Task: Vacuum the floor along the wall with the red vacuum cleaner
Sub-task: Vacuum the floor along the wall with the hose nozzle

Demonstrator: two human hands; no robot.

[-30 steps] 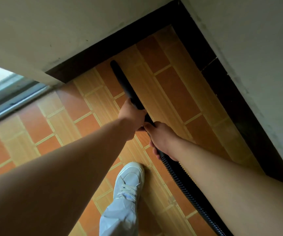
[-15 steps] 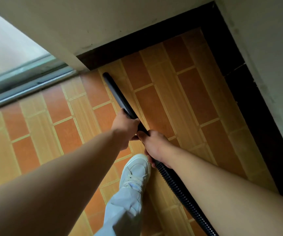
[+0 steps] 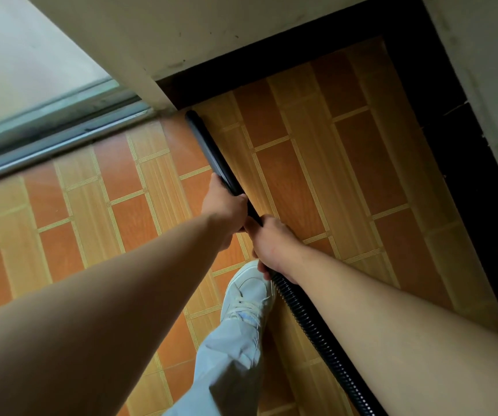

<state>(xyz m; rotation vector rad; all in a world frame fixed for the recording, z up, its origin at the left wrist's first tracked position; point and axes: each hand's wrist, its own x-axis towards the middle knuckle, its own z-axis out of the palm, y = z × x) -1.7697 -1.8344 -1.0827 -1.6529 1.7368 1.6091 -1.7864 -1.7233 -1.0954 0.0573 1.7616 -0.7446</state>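
Vacuum wand (image 3: 211,151) ahead of both hands' grip, hose (image 3: 316,328) trailing behind

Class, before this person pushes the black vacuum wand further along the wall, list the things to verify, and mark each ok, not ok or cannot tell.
1. Left hand closed on the rigid black vacuum wand: ok.
2. Right hand closed where the ribbed black hose joins it: ok.
3. Wand tip near the dark skirting strip: ok.
4. Tip touching the orange and tan tiled floor: cannot tell.
5. White laced shoe beside the hose, not on it: ok.
6. Suction running: cannot tell.
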